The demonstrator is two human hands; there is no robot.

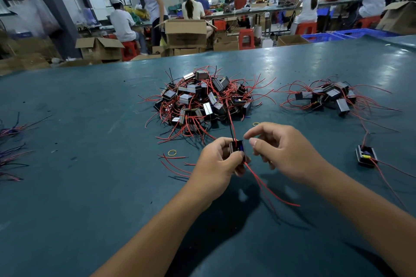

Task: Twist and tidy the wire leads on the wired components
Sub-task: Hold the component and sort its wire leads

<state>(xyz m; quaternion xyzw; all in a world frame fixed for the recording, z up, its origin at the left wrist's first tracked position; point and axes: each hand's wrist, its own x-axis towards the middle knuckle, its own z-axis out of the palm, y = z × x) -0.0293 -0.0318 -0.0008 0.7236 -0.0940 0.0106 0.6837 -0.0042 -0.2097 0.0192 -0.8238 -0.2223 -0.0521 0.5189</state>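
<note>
Left hand [219, 159] gripped one small black wired component [236, 148] just above the counter [90, 141], apparently to steady it so its leads hung free for twisting. Right hand [279, 150] hovered just beside it, fingers loosely curled and holding nothing as far as the view showed. The component's red leads [267, 189] trailed loose toward the person, untwisted; a red-and-black pair ran up toward the big tangled pile [202, 101], with a smaller pile [328, 96] lying to the right.

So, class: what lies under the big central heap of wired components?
Under the big heap only the green table shows around its edges, with red leads spilling out. Whatever lies beneath the heap's middle is covered.
</note>
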